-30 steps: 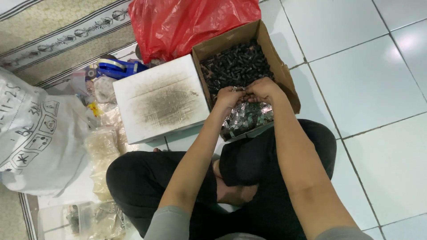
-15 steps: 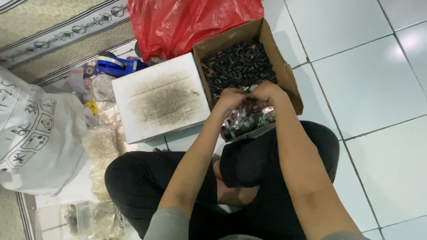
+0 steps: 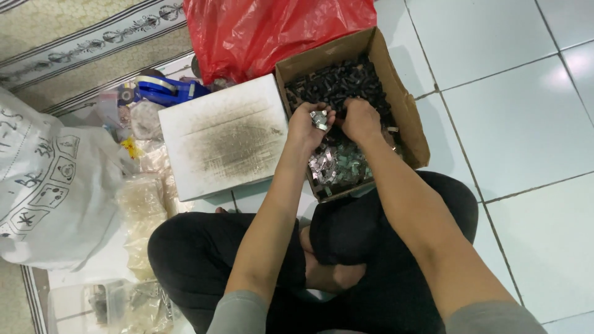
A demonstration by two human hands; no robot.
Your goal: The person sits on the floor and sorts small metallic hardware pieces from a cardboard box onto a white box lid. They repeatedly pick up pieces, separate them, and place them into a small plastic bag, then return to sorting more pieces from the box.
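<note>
Cardboard box (image 3: 413,130): open tile right of it; white box (image 3: 223,142) tight left, red bag (image 3: 272,31) crowding behind.

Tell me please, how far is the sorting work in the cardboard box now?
Done: a pile of silvery metal pieces lies at the near end of the cardboard box. In hand: the left hand holds some silvery pieces, and the right hand works beside it. Left: many black parts fill the far end.
</note>
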